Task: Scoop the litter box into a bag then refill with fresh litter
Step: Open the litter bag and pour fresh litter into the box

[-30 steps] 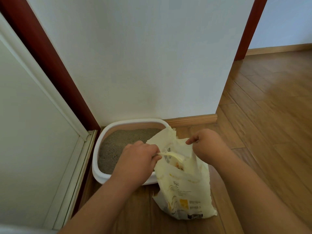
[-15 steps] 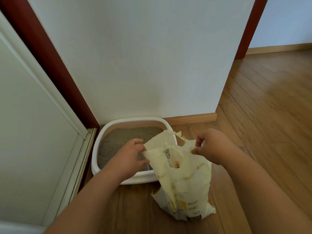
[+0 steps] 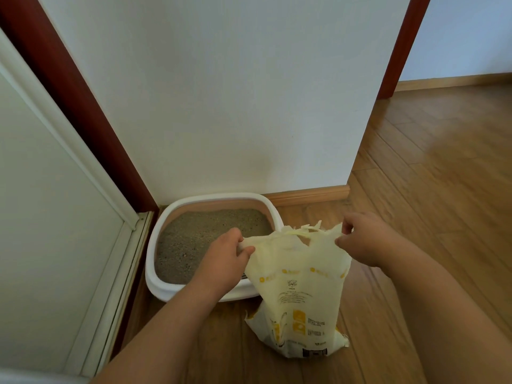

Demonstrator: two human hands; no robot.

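A white litter box (image 3: 155,253) with grey litter (image 3: 199,236) inside sits on the wooden floor in the corner by the wall. Just right of it stands a pale yellow bag (image 3: 302,300) with yellow print, its torn top pulled wide. My left hand (image 3: 224,259) pinches the bag's top left corner, over the box's right side. My right hand (image 3: 365,239) pinches the top right corner. The bag's mouth is stretched taut between both hands. No scoop is in view.
A white wall (image 3: 235,106) rises directly behind the box, with a wooden skirting board (image 3: 310,194) at its foot. A white door panel (image 3: 55,217) and dark red frame (image 3: 83,106) close off the left. Wooden floor (image 3: 443,162) spreads to the right.
Both hands moved apart and upward, stretching the bag's top flat and taut. The crumpled opening from before is now pulled wide and the bag stands taller.
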